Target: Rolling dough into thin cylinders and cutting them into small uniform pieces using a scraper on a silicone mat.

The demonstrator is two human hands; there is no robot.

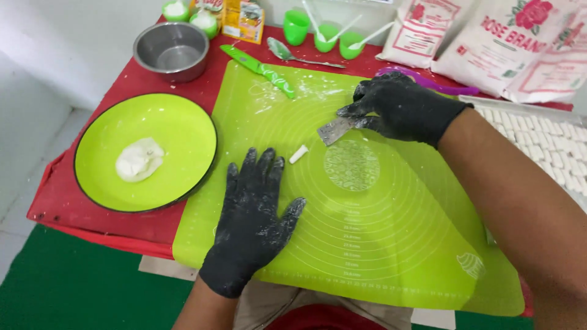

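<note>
Gloved hands at a green baking mat on a red desk (73, 201).

The left hand (254, 220) lies flat, fingers spread, on the mat (379, 244); the right hand (400, 107) grips a flour-dusted metal scraper (336, 130) farther off. A small white dough piece (298, 154) lies between them. Left, a green plate (183, 128) holds a dough lump (139, 159), a steel bowl (172, 51) beyond.

Both hands in matt black rubbery gloves, flour-dusted: left hand (254, 211), right hand (403, 107). Small metal scraper blade (337, 130) dull, smeared. Lime-green silicone baking mat (367, 232) smooth, satin. Round green plastic plate (183, 131) glossy. Round steel bowl (171, 52) brushed.
</note>
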